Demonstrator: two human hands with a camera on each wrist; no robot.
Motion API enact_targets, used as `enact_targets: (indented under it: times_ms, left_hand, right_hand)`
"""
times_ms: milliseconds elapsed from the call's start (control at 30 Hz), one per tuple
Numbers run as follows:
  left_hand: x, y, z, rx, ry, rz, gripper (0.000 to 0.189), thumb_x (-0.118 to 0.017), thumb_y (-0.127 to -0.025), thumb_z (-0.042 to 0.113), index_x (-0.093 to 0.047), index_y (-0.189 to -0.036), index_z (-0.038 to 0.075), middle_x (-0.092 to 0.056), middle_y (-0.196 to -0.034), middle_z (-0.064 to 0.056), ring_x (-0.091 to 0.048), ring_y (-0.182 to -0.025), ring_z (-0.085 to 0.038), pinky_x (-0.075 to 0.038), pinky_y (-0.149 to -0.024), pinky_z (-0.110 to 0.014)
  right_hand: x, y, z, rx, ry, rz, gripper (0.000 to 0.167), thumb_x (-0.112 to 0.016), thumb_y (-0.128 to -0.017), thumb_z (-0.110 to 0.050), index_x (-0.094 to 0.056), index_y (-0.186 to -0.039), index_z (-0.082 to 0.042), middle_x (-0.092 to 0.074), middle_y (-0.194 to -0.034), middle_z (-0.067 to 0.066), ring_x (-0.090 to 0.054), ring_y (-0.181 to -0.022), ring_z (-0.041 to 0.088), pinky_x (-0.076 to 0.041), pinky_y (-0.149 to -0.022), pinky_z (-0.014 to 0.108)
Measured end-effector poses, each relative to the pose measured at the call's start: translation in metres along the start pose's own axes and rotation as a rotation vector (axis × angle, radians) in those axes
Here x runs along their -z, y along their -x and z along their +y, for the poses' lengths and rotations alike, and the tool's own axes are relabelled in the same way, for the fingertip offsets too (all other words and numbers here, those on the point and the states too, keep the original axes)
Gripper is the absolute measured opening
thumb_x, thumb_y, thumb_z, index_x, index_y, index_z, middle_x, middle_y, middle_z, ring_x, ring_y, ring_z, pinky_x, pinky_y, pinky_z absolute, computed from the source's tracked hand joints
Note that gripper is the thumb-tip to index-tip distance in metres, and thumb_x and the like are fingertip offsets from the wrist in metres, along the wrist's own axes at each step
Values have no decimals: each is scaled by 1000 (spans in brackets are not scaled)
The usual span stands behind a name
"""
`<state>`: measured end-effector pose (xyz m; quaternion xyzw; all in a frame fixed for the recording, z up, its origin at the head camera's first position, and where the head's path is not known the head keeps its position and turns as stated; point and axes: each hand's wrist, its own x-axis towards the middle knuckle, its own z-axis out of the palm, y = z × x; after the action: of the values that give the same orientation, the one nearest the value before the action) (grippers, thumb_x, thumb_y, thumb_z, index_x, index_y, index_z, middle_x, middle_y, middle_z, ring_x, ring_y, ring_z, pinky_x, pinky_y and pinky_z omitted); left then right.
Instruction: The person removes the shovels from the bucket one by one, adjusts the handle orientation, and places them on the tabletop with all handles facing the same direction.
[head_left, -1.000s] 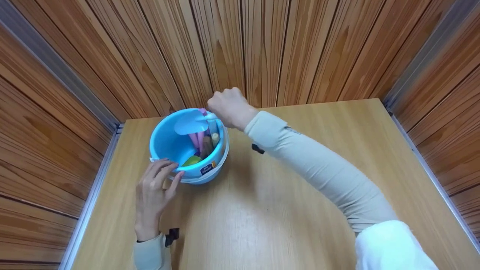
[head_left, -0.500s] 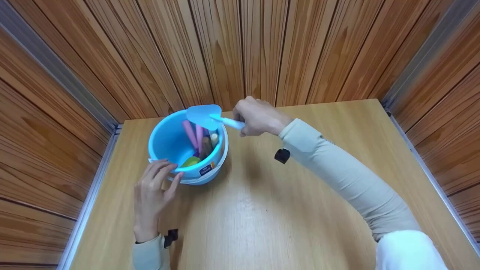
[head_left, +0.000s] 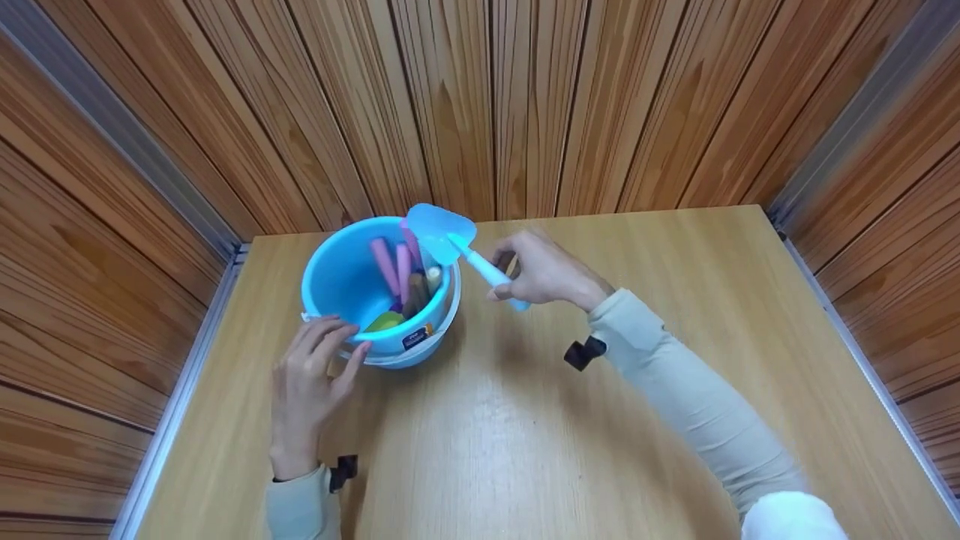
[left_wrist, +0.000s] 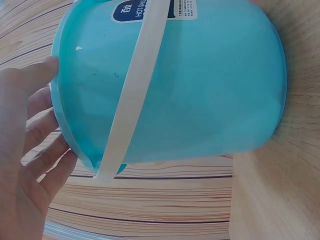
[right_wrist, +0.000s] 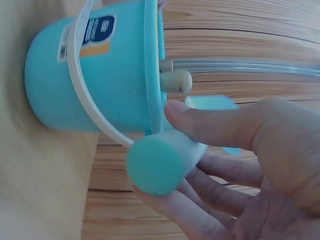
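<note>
A light-blue toy bucket (head_left: 326, 274) stands upright at the back left of the table, its white handle (left_wrist: 136, 85) hanging down the side. At its near rim my left hand (head_left: 304, 386) holds on, the thumb outside and fingertips over the edge. My right hand (head_left: 547, 274) pinches the handle of a light-blue toy shovel (head_left: 480, 262) between thumb and fingers, to the right of the bucket. The shovel's blade overlaps the bucket's right rim in the head view; whether they touch I cannot tell. In the right wrist view the round handle end (right_wrist: 155, 165) faces the camera.
Inside the bucket are pink handles (head_left: 386, 266), a brown piece (head_left: 416, 292), a cream-coloured rod end (right_wrist: 177, 81) and a yellow-green piece (head_left: 385, 322). Wood-patterned walls (head_left: 525, 112) enclose the back and sides of the table (head_left: 480, 435).
The right hand has moved right and toward the viewer, drawing the shovel from over the bucket's opening to its right side. The left hand and bucket have stayed put.
</note>
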<state>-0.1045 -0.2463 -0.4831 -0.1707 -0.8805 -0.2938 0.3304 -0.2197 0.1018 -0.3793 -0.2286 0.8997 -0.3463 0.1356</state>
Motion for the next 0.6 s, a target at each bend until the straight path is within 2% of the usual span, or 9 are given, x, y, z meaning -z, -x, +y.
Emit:
enact_targets:
  times_ms: [300, 433, 600]
  left_hand:
    - [1, 0, 0, -4, -2, -3, 38, -93, -85, 18, -80, -120, 12, -78, -122, -6, -72, -118, -24, -63, -96, -51]
    - [1, 1, 0, 4, 5, -10, 37, -93, -85, 17, -80, -119, 10, -78, -121, -7, -72, -119, -26, -63, -97, -52]
    - [0, 0, 1, 4, 15, -10, 38, -93, -84, 16, -80, -120, 10, -77, -123, -7, -71, -121, -28, -62, -99, -52]
  right_hand:
    - [-26, 14, 18, -64, -203, 91, 46, -90, -88, -22, -74, -129, -7, -73, -112, 9, -69, -91, 25, -63, -74, 33]
    - [-37, 17, 26, -92, -275, 119, 47, -91, -88, -22, -74, -128, -5, -73, -112, 10, -69, -87, 24, -61, -71, 29]
    - [-49, 20, 36, -89, -322, 149, 47, -92, -86, -23, -74, -124, -4, -74, -112, 11, -68, -89, 25, -58, -71, 30]
